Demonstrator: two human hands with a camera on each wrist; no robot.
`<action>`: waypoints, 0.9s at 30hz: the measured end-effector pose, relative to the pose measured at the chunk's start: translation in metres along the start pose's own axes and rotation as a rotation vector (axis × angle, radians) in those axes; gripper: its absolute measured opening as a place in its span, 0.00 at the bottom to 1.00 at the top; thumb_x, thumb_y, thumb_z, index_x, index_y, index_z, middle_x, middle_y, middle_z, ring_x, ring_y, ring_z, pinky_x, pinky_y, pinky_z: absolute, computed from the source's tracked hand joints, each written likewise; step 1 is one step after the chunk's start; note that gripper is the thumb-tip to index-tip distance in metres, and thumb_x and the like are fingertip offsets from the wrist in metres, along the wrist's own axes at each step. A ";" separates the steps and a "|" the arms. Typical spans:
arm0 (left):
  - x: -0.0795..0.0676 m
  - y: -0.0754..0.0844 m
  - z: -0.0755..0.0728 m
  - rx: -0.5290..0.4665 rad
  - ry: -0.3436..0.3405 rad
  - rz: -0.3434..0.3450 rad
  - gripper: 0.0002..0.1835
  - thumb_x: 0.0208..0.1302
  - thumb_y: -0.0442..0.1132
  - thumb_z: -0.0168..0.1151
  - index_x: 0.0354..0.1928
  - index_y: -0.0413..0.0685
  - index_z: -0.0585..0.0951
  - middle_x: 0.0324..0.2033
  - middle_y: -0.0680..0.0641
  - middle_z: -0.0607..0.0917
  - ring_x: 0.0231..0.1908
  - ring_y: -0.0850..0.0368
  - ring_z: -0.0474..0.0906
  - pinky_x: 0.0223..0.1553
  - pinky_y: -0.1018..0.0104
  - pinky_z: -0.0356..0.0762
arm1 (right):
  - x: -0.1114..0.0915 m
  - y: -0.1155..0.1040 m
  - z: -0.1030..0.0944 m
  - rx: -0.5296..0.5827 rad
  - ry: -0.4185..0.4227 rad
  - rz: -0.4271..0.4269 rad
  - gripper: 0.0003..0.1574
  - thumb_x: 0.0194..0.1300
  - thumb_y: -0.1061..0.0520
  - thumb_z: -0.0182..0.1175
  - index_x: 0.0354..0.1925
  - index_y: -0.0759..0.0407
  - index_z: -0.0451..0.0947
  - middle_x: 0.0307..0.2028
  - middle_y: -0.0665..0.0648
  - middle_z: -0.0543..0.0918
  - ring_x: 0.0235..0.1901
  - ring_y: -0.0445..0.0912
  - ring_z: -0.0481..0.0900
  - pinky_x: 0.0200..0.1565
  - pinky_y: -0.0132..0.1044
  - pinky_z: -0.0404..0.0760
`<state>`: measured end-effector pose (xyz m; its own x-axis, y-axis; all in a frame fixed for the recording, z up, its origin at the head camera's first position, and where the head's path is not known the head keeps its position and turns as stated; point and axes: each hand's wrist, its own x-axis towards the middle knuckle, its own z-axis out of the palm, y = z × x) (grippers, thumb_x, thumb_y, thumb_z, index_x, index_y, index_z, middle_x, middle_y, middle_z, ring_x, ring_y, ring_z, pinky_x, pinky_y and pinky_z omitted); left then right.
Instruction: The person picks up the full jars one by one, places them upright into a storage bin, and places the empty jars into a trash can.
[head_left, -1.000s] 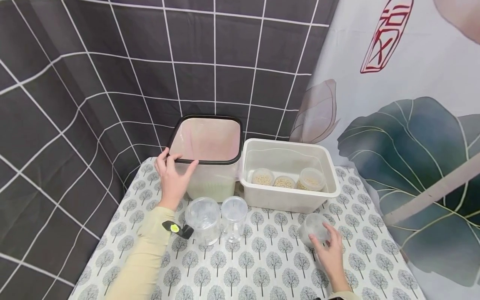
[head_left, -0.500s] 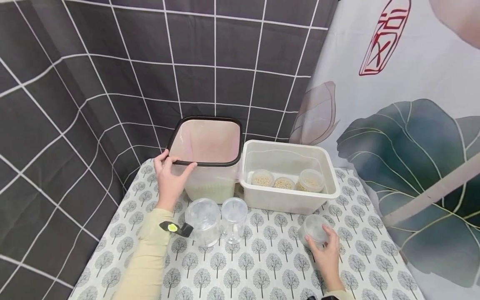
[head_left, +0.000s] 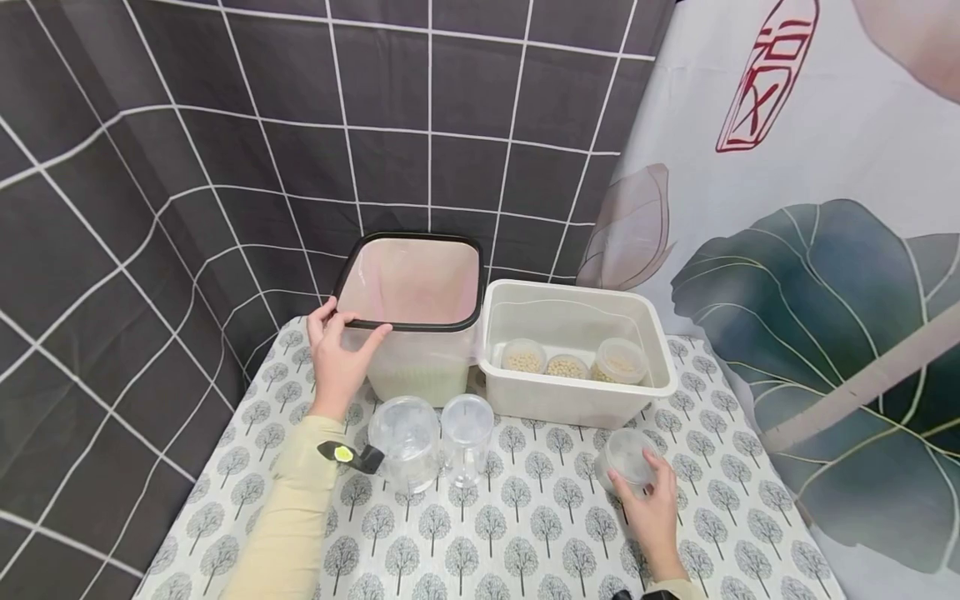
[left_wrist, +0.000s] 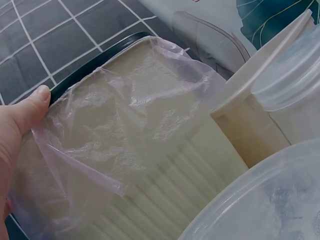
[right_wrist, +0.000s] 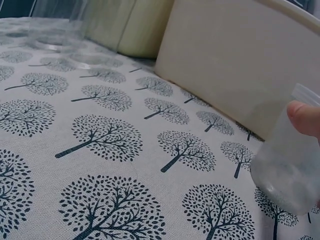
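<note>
The right grip (head_left: 651,515), spread just to the width of the cloudy cup (head_left: 625,454) it holds directly ahead, has the white tub (head_left: 573,402) farther ahead-left, while the left grip (head_left: 339,362) holds the bin (head_left: 420,367).

I have the left forearm (head_left: 288,512) stretched well forward, the left hand (head_left: 339,365) gripping with thumb set apart from bent fingers, while the right hand (head_left: 654,507) sits nearer the body, thumb and fingers opposed in a pinch, little of the right forearm (head_left: 684,590) showing on my feed.
</note>
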<state>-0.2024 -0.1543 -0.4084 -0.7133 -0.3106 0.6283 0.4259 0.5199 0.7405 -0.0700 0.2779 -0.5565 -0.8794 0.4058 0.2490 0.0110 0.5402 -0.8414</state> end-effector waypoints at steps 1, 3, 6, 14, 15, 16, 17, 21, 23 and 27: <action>0.000 0.000 0.000 0.001 0.001 0.001 0.21 0.44 0.45 0.76 0.36 0.40 0.78 0.59 0.40 0.63 0.60 0.49 0.61 0.60 0.56 0.60 | 0.000 0.000 0.000 0.002 0.001 0.004 0.43 0.49 0.60 0.71 0.59 0.67 0.62 0.60 0.69 0.60 0.58 0.67 0.60 0.54 0.62 0.66; 0.001 0.001 0.000 0.008 -0.002 -0.001 0.21 0.45 0.45 0.75 0.36 0.40 0.78 0.60 0.40 0.64 0.60 0.49 0.61 0.60 0.56 0.60 | 0.002 -0.002 0.000 0.013 0.007 0.004 0.43 0.49 0.60 0.71 0.60 0.66 0.62 0.60 0.68 0.60 0.58 0.66 0.61 0.54 0.61 0.67; 0.002 0.000 0.001 0.022 -0.003 0.003 0.21 0.46 0.46 0.75 0.37 0.40 0.78 0.60 0.40 0.64 0.60 0.48 0.62 0.60 0.55 0.61 | 0.004 -0.005 -0.002 0.036 0.017 -0.003 0.43 0.49 0.61 0.72 0.60 0.66 0.63 0.61 0.65 0.61 0.58 0.62 0.62 0.54 0.59 0.68; -0.001 -0.002 -0.001 0.065 -0.001 0.004 0.21 0.46 0.45 0.75 0.37 0.41 0.79 0.60 0.39 0.64 0.58 0.45 0.64 0.57 0.52 0.64 | 0.003 -0.014 -0.004 0.055 0.114 -0.079 0.44 0.48 0.61 0.72 0.61 0.62 0.64 0.60 0.61 0.64 0.56 0.55 0.64 0.55 0.36 0.71; -0.001 -0.002 -0.001 0.069 -0.001 0.003 0.21 0.46 0.45 0.75 0.37 0.41 0.79 0.60 0.40 0.65 0.58 0.45 0.65 0.57 0.52 0.64 | 0.002 -0.015 -0.005 0.052 0.130 -0.092 0.44 0.48 0.62 0.72 0.61 0.61 0.65 0.60 0.61 0.64 0.56 0.54 0.65 0.53 0.30 0.71; -0.002 -0.002 -0.002 0.074 -0.001 0.003 0.21 0.46 0.45 0.75 0.37 0.41 0.79 0.60 0.40 0.65 0.58 0.45 0.65 0.57 0.52 0.64 | 0.002 -0.016 -0.006 0.047 0.146 -0.112 0.43 0.48 0.62 0.71 0.61 0.61 0.65 0.59 0.61 0.65 0.55 0.53 0.65 0.51 0.25 0.69; -0.003 -0.002 -0.002 0.079 -0.003 0.002 0.21 0.46 0.46 0.75 0.38 0.41 0.79 0.60 0.40 0.65 0.58 0.45 0.65 0.57 0.53 0.64 | 0.003 -0.017 -0.007 0.055 0.162 -0.129 0.43 0.47 0.63 0.71 0.61 0.62 0.65 0.59 0.62 0.65 0.54 0.52 0.65 0.48 0.22 0.68; -0.004 -0.001 -0.003 0.088 -0.012 0.012 0.22 0.47 0.46 0.74 0.39 0.40 0.79 0.61 0.40 0.64 0.59 0.45 0.66 0.59 0.54 0.64 | 0.007 -0.019 -0.012 0.119 0.209 -0.194 0.43 0.47 0.63 0.71 0.61 0.60 0.66 0.59 0.62 0.66 0.54 0.49 0.66 0.47 0.18 0.67; -0.004 -0.001 -0.002 0.092 -0.012 0.016 0.22 0.47 0.46 0.74 0.40 0.40 0.78 0.61 0.40 0.64 0.58 0.45 0.66 0.59 0.54 0.64 | 0.010 -0.019 -0.014 0.166 0.236 -0.235 0.42 0.47 0.64 0.71 0.61 0.60 0.67 0.60 0.62 0.66 0.55 0.47 0.66 0.47 0.19 0.68; -0.003 -0.001 -0.002 0.087 -0.006 0.031 0.22 0.47 0.46 0.74 0.39 0.40 0.78 0.61 0.40 0.64 0.58 0.46 0.68 0.59 0.55 0.65 | 0.014 -0.028 -0.019 0.184 0.265 -0.291 0.41 0.48 0.66 0.69 0.61 0.61 0.67 0.59 0.60 0.67 0.56 0.45 0.65 0.48 0.20 0.69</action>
<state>-0.1997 -0.1550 -0.4108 -0.7039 -0.2892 0.6488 0.3976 0.5966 0.6972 -0.0738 0.2825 -0.5205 -0.6804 0.4444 0.5828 -0.3251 0.5297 -0.7834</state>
